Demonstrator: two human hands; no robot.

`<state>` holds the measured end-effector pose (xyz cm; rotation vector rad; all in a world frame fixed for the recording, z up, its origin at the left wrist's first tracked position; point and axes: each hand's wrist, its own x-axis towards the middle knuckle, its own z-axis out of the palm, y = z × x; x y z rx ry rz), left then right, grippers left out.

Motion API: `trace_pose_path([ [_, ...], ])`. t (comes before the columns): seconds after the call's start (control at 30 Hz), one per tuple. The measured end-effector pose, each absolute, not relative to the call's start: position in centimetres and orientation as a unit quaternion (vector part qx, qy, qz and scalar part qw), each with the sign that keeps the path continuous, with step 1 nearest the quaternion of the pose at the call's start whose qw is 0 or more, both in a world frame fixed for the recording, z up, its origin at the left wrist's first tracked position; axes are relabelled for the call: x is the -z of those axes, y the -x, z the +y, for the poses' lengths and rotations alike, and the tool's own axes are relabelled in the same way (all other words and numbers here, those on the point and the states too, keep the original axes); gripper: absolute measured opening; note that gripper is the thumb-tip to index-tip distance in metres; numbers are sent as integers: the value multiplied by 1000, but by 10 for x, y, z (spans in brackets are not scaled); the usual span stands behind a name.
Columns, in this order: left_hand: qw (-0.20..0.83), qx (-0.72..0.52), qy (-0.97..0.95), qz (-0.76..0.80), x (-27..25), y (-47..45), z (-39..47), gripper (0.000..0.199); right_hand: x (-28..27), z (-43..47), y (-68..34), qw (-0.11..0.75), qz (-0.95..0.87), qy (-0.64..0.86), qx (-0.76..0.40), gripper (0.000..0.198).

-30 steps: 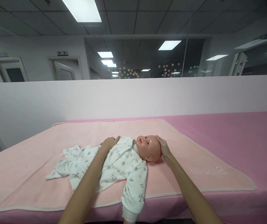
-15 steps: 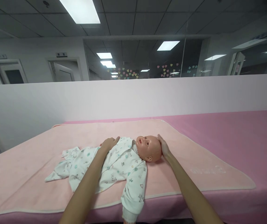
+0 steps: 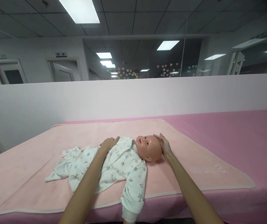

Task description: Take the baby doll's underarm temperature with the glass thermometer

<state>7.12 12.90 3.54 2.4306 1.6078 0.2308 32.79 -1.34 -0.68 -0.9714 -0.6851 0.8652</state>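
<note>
A baby doll (image 3: 148, 148) lies on its back, head to the right, in white printed clothes (image 3: 117, 166). Its near sleeve hangs toward the front edge. My left hand (image 3: 109, 143) rests on the far side of the doll's torso, its fingers laid out over the cloth and partly hidden from this angle. At the crown of the doll's head is my right hand (image 3: 165, 146), palm against it, with fingers stretched over the top of the forehead. Neither hand is closed round anything.
Beneath the doll spreads a peach blanket (image 3: 42, 149) with a pale edge. It lies on a pink sheet (image 3: 241, 140). A low white wall (image 3: 133, 98) runs along the back, with glass and doors beyond it.
The fingers of my right hand have lifted and shifted left, spreading over the top of the doll's head. My left hand and the doll have stayed in place.
</note>
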Motion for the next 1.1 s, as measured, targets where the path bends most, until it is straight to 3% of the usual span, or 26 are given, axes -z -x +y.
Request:
trace_pose_path([
  [0.17, 112, -77, -824, 551, -36, -72, 128, 71, -3, -23, -316, 642, -360, 414, -535, 50],
  [0.27, 112, -76, -822, 553, -36, -72, 128, 71, -8, -28, -310, 639, -359, 396, -553, 48],
  [0.4, 109, -78, -822, 553, -36, -71, 128, 72, -2, -23, -318, 659, -339, 408, -533, 49],
  [0.6, 108, -78, -822, 553, -35, -71, 129, 73, 13, -10, -335, 758, -297, 455, -360, 41],
  [0.77, 111, -84, -822, 552, -33, -71, 130, 72, 4, -18, -319, 672, -361, 438, -476, 46],
  [0.9, 112, -86, -821, 553, -33, -71, 131, 71, -3, -25, -311, 669, -352, 413, -508, 46],
  [1.0, 110, -87, -821, 554, -34, -71, 130, 70, 1, -21, -318, 673, -350, 419, -500, 46],
  [1.1, 110, -88, -822, 552, -35, -71, 129, 69, 7, -13, -329, 729, -319, 441, -415, 40],
])
